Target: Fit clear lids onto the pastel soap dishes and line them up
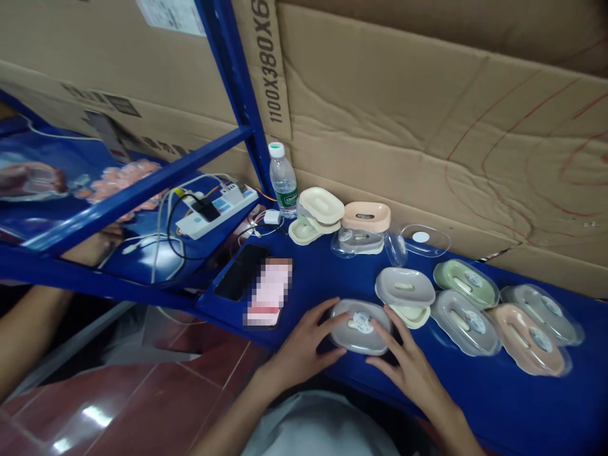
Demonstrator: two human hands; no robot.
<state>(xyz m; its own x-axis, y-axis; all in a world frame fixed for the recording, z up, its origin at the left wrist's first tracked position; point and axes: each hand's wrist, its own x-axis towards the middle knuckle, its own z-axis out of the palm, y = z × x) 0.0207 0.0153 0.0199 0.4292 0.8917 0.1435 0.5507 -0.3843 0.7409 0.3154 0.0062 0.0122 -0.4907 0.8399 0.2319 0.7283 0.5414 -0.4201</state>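
A grey soap dish (361, 342) with a clear lid and a round white label sits in front of me at the edge of the blue table. My left hand (311, 339) grips its left side, fingers curved around the rim. On the opposite side my right hand (403, 358) holds it, with a fingertip close to the label. Just behind it, a grey open dish (405, 286) rests on a cream one (412, 315). To the right lie several lidded dishes: a green one (465, 283), a grey one (465, 326) and a peach one (527, 345) among them.
At the back stand cream dishes (320, 206), a peach dish (367, 216), a clear lid (434, 244) and a water bottle (284, 183). Phones (268, 292) lie left. A blue shelf frame (142, 190) and power strip (218, 212) border another person's arm (28, 335).
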